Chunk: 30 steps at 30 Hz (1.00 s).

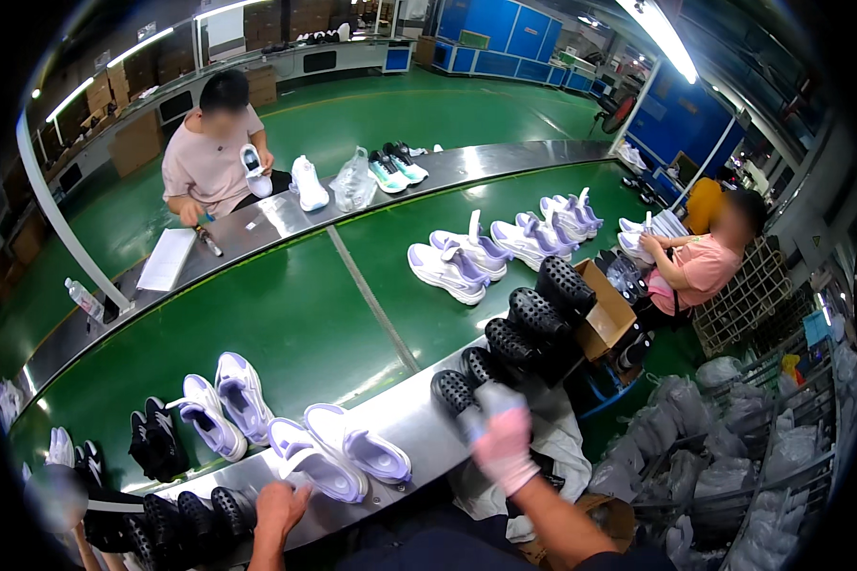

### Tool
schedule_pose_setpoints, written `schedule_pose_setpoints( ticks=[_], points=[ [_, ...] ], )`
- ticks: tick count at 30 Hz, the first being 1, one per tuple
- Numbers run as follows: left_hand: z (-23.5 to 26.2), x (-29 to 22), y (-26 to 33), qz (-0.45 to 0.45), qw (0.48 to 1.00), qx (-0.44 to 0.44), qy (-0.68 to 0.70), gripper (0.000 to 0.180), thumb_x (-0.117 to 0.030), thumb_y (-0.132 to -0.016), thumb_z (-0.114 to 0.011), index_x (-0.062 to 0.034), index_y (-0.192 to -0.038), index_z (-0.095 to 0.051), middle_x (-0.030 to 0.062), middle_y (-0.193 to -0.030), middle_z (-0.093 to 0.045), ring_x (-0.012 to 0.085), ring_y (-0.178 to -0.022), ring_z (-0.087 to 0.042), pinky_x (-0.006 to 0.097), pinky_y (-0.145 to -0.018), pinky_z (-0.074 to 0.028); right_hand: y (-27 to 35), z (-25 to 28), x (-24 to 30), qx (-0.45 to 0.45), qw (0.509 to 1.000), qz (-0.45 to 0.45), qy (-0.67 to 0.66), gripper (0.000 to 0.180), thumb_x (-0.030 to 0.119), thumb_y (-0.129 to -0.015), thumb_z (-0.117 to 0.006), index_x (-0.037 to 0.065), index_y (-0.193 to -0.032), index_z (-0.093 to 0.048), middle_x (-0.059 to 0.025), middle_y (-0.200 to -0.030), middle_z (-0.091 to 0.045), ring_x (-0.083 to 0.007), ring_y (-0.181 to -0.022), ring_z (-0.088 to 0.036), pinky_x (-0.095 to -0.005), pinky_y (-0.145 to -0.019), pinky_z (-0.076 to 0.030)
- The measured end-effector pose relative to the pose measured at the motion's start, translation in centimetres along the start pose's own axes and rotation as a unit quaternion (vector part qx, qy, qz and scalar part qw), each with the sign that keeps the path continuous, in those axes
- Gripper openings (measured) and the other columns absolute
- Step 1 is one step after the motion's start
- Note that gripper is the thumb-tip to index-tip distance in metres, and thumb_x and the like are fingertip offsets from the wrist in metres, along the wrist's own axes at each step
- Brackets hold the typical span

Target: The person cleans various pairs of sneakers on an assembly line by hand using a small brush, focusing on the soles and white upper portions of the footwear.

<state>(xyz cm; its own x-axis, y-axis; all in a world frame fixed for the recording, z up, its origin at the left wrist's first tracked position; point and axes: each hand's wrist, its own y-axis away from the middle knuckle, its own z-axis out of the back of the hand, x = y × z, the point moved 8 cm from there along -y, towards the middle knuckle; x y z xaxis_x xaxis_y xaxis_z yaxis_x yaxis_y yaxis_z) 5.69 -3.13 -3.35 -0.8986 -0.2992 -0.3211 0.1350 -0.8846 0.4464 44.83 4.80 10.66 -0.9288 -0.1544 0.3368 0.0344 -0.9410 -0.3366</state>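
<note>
My bare left hand [281,506] is low over the steel bench edge, fingers curled; what they may hold is hidden. Close beside it lies a white and lavender sneaker [316,466], with its mate [379,455] to the right. Motion blurs my right hand [505,443], which wears a pink and white glove with greyish fingertips. It is just right of a black perforated shoe form [454,392]; whether they touch I cannot tell. More black forms [512,343] run in a row away from me. Another sneaker pair [224,404] stands on the green belt, left of centre.
Several white and lavender sneakers [448,271] stand farther along the belt [295,285]. An open cardboard box [607,309] is past the forms. One person [214,157] sits across the line, another [700,266] at right. Bagged items fill a rack [733,466]. Black forms [195,519] line the lower left.
</note>
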Motion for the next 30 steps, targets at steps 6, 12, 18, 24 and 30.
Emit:
schedule_pose_setpoints(
  ticks=[6,12,18,24,30],
  points=[
    [5.4,-8.9,3.9,-0.051,0.999,0.000,0.006,0.040,-0.042,-0.086,-0.069,-0.0020,-0.086,-0.074,0.0208,-0.073,-0.069,0.0405,-0.076,-0.067,0.048,-0.071,-0.053,-5.3,1.3,-12.9,-0.042,0.971,-0.074,0.224,0.054,0.035,-0.078,-0.078,0.005,-0.118,-0.058,-0.0139,-0.113,-0.060,-0.0331,-0.102,-0.058,-0.0436,-0.088,-0.049],
    [6.1,-14.7,5.0,-0.151,0.974,-0.066,0.157,0.025,-0.026,-0.084,-0.075,-0.0066,-0.099,-0.071,0.0146,-0.082,-0.071,0.0358,-0.077,-0.068,0.045,-0.068,-0.052,-6.2,1.7,-11.4,0.003,0.975,-0.013,0.221,0.040,0.030,-0.079,-0.077,0.005,-0.105,-0.059,-0.0143,-0.100,-0.061,-0.0342,-0.097,-0.058,-0.0449,-0.084,-0.048],
    [13.0,-24.0,6.0,-0.377,0.904,-0.168,0.110,0.067,-0.033,-0.076,-0.084,-0.0051,-0.131,-0.057,0.0212,-0.127,-0.058,0.0381,-0.115,-0.056,0.044,-0.098,-0.046,-1.7,7.7,2.0,0.141,0.961,0.154,-0.183,0.040,0.015,-0.076,-0.080,0.004,-0.110,-0.063,-0.0146,-0.102,-0.064,-0.0341,-0.094,-0.062,-0.0416,-0.086,-0.050],
    [4.7,-23.2,5.7,-0.390,0.870,0.292,0.080,0.061,-0.042,-0.082,-0.079,-0.0044,-0.126,-0.062,0.0200,-0.102,-0.068,0.0359,-0.090,-0.067,0.040,-0.079,-0.054,4.7,3.0,6.2,0.448,0.867,0.150,-0.157,0.047,0.041,-0.089,-0.070,0.004,-0.117,-0.063,-0.0182,-0.104,-0.066,-0.0368,-0.098,-0.063,-0.0421,-0.083,-0.052],
    [4.5,-21.1,5.4,-0.388,0.843,0.259,0.269,0.053,-0.037,-0.083,-0.079,-0.0034,-0.121,-0.063,0.0190,-0.108,-0.067,0.0357,-0.099,-0.064,0.041,-0.084,-0.051,6.6,0.4,6.1,0.467,0.871,0.101,-0.113,0.050,0.053,-0.091,-0.063,0.004,-0.089,-0.061,-0.0206,-0.066,-0.062,-0.0421,-0.067,-0.064,-0.0471,-0.062,-0.052]
  ],
)
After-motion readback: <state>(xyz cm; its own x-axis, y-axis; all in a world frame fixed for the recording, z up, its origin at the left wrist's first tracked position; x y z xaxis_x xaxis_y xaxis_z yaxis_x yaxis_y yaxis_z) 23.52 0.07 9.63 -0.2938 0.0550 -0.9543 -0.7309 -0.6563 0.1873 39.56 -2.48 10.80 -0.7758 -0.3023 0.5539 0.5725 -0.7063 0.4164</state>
